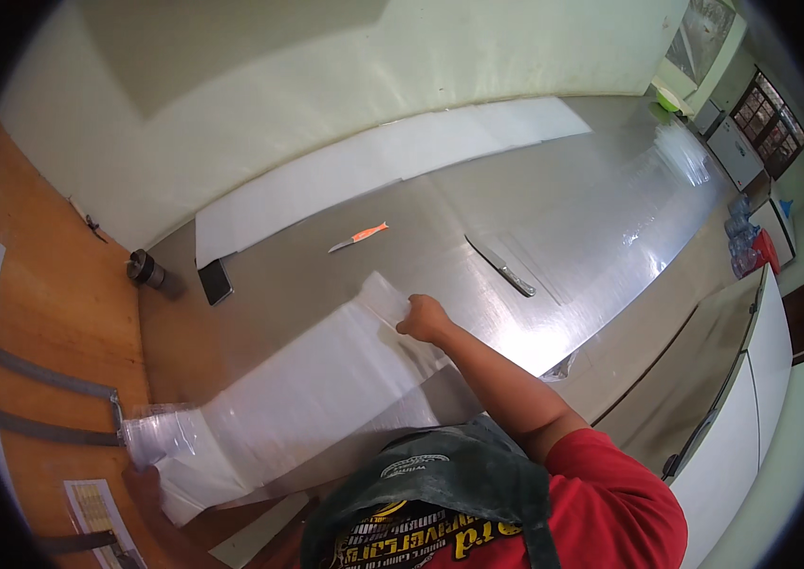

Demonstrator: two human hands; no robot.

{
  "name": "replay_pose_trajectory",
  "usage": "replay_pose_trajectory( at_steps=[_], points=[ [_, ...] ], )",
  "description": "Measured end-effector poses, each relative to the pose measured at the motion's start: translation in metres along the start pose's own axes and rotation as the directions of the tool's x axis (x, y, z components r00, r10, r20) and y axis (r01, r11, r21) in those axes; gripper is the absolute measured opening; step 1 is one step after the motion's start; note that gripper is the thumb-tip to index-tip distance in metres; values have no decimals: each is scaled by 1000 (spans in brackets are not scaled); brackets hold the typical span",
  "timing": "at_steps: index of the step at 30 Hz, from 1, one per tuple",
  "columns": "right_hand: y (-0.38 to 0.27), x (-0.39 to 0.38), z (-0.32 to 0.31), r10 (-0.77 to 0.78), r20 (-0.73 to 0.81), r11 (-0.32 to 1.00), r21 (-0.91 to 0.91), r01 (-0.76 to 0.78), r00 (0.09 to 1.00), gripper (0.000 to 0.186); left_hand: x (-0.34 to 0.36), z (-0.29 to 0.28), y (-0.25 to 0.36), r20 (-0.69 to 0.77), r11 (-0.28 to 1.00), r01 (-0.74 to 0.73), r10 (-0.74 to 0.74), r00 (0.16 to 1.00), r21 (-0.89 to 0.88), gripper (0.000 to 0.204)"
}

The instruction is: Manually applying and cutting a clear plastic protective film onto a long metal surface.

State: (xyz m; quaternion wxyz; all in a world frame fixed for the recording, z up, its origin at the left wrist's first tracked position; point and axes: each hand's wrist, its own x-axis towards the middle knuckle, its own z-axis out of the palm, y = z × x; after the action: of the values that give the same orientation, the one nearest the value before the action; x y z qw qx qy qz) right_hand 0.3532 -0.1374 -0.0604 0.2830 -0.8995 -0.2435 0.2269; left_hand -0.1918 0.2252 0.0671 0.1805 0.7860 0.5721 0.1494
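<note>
A long sheet of translucent white plastic film [297, 389] stretches slantwise over the near left part of the metal table. It runs from a roll of clear film [160, 434] at the left edge. My right hand [424, 318] is closed on the far end of the sheet, fingers pinching its edge. Low at the left, my left hand [143, 486] is beside the roll and the sheet's near corner; its fingers are hidden by the film and shadow. Beyond the sheet lie an orange-handled knife [361, 235] and a larger dark-handled knife [501, 266].
Stacked white sheets [383, 161] line the wall along the table [421, 204]. A dark phone [215, 282] and a dark cylindrical container [146, 270] are at the left. Metal brackets [51, 375] jut from the wooden panel. Clear plastic [682, 155] and a green bowl [667, 100] sit far right.
</note>
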Motion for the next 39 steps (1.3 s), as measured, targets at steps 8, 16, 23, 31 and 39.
replay_pose_trajectory(
  at_steps=[8,16,23,31,39],
  points=[
    [5,5,-32,113,193,871,453,-190,975,56,-16,-18,35,-3,989,124,-124,992,81,36],
    [28,22,-9,-276,14,913,317,257,961,20,-31,-47,112,-59,994,-20,14,998,-104,34],
    [63,25,-224,-313,-41,820,493,291,949,17,-51,-64,277,-141,993,105,-98,985,45,32],
    [226,106,-470,7,-256,840,527,134,967,18,-4,89,485,228,789,49,116,967,-612,39],
    [283,264,-637,-10,-426,947,286,145,905,27,108,304,690,280,651,75,218,935,-755,28]
  ],
)
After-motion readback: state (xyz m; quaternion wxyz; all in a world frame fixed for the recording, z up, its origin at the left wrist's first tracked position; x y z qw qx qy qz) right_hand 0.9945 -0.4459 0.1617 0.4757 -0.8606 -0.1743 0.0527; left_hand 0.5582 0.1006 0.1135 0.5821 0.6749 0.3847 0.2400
